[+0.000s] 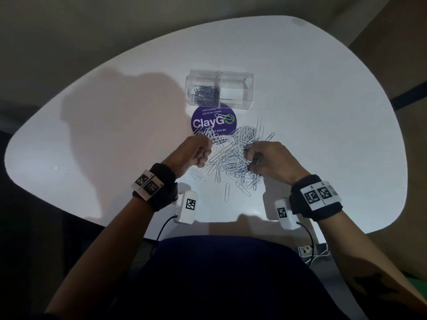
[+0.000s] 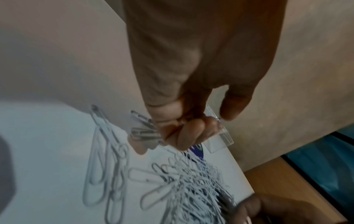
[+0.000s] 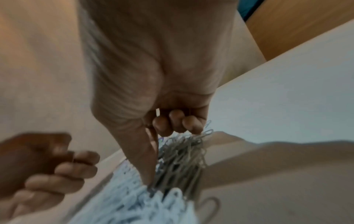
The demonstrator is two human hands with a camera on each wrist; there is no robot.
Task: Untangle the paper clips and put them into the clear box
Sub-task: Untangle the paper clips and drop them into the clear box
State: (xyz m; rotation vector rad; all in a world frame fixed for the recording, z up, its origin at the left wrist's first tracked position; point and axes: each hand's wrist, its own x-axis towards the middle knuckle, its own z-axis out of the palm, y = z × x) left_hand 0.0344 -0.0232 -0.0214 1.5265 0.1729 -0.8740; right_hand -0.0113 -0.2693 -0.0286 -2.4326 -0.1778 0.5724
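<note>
A tangled pile of silver paper clips (image 1: 231, 155) lies mid-table, between my hands. The left hand (image 1: 199, 151) is curled at the pile's left edge and grips a few paper clips (image 2: 142, 130) that stick out of the fist. At the pile's right side the right hand (image 1: 256, 158) has its fingers (image 3: 172, 125) curled over a clump of clips (image 3: 182, 153), with the thumb pressed down into it. The clear box (image 1: 249, 88) stands open beyond the pile. Its left compartment holds several clips (image 1: 204, 93); the right one looks bare.
A round purple ClayGo sticker (image 1: 213, 122) lies between box and pile, partly under loose clips. Stray clips (image 1: 227, 192) lie toward me. The white table's rounded edge (image 1: 92, 218) curves close on both sides. A wooden surface (image 2: 287, 189) shows past the table.
</note>
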